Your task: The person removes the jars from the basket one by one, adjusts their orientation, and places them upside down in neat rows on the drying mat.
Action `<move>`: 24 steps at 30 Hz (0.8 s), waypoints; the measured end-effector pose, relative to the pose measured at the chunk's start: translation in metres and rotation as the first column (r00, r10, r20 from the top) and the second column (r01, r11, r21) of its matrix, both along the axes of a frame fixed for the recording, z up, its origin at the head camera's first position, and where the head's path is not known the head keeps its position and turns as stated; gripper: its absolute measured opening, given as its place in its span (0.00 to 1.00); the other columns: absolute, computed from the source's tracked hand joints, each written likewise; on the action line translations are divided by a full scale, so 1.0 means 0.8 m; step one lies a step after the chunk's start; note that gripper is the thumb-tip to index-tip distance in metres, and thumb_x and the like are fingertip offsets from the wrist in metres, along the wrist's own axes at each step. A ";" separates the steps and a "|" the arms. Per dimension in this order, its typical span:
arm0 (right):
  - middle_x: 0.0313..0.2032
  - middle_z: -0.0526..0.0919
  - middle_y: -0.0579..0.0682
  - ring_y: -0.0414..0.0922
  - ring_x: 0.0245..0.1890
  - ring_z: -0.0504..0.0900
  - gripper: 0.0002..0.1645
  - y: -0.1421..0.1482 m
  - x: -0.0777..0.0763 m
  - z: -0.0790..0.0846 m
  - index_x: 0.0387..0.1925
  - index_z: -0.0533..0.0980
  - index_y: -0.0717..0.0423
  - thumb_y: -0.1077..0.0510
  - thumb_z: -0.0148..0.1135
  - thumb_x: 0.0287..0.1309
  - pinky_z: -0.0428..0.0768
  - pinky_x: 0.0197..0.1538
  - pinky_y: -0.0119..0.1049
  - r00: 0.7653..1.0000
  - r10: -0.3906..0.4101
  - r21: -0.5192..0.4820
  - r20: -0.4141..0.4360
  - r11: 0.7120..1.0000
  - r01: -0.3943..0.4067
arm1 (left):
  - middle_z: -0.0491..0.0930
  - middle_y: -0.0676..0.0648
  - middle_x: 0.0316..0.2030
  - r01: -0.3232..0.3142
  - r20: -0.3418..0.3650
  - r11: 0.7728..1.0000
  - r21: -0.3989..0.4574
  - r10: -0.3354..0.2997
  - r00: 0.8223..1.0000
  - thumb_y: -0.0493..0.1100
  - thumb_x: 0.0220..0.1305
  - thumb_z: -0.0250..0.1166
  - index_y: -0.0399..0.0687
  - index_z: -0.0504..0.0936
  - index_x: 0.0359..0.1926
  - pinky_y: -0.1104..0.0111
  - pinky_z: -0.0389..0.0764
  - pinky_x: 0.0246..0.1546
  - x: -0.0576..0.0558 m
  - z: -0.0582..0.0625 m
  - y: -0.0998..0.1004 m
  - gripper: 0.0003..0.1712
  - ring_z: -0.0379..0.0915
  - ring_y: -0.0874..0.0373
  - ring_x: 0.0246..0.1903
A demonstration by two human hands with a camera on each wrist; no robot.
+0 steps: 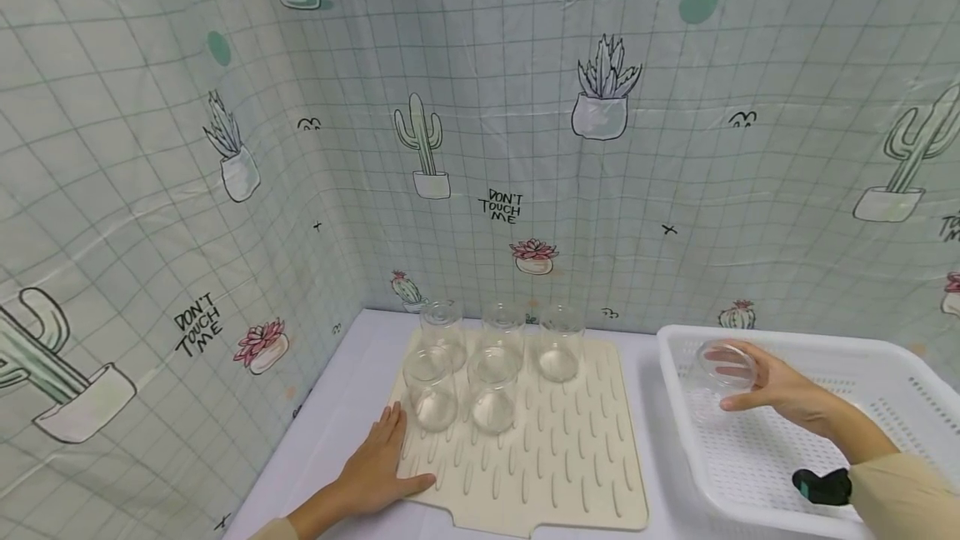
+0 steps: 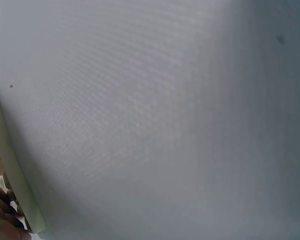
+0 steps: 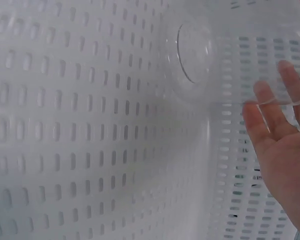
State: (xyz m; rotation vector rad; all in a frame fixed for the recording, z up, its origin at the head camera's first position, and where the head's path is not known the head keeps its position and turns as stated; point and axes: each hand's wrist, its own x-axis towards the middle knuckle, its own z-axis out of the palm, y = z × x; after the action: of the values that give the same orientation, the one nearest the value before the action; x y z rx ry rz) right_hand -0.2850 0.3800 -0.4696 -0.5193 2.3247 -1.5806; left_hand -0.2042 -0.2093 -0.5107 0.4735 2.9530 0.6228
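Observation:
Inside the white perforated basket (image 1: 795,336), my right hand (image 1: 791,394) grips a clear cup (image 1: 722,373), thumb on one side and fingers on the other. In the right wrist view the cup's round base (image 3: 192,55) faces the basket's slotted wall, and the fingers lie along its side. My left hand (image 1: 371,469) rests flat at the left edge of a cream ribbed mat (image 1: 570,473), fingers extended and thumb on the mat. Several clear cups (image 1: 431,407) stand upright on the mat's back and left parts. The left wrist view catches only fingertips and the mat's edge.
White cloth covers the table (image 1: 330,407). A cactus-print curtain (image 1: 495,107) hangs behind and along the left side. The basket stands right of the mat, a narrow strip of table between them. A black wrist device (image 1: 822,487) sits at the right sleeve.

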 end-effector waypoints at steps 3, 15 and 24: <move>0.63 0.61 0.57 0.32 0.56 0.67 0.45 0.000 -0.002 -0.007 0.66 0.53 0.60 0.68 0.64 0.49 0.71 0.51 0.48 1.000 -0.006 0.022 -0.006 1.000 0.006 | 0.42 0.31 0.68 0.007 0.004 1.000 -0.002 -0.007 1.000 0.72 0.51 0.57 0.26 0.48 0.67 0.49 0.46 0.64 -0.001 -0.001 0.001 0.62 0.35 0.40 0.68; 0.64 0.59 0.55 0.28 0.55 0.67 0.45 -0.005 -0.005 -0.009 0.67 0.52 0.58 0.69 0.62 0.51 0.71 0.50 0.38 1.000 0.005 0.001 0.020 1.000 -0.005 | 0.41 0.31 0.68 0.000 0.010 1.000 -0.017 0.000 1.000 0.73 0.51 0.57 0.26 0.47 0.67 0.50 0.45 0.65 0.000 0.000 0.001 0.63 0.34 0.41 0.68; 0.63 0.60 0.64 0.32 0.54 0.70 0.43 -0.004 -0.007 -0.011 0.66 0.53 0.60 0.69 0.62 0.52 0.75 0.46 0.35 0.999 0.000 -0.025 -0.035 1.000 0.000 | 0.41 0.31 0.68 0.002 0.025 1.000 -0.013 -0.002 1.000 0.73 0.51 0.56 0.26 0.47 0.67 0.49 0.45 0.64 0.000 0.004 0.001 0.63 0.34 0.40 0.68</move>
State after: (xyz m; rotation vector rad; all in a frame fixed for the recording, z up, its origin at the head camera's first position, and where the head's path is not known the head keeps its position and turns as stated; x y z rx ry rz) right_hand -0.2902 0.3767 -0.4781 -0.5573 2.3328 -1.6157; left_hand -0.2045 -0.2088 -0.5078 0.4637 2.9311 0.6041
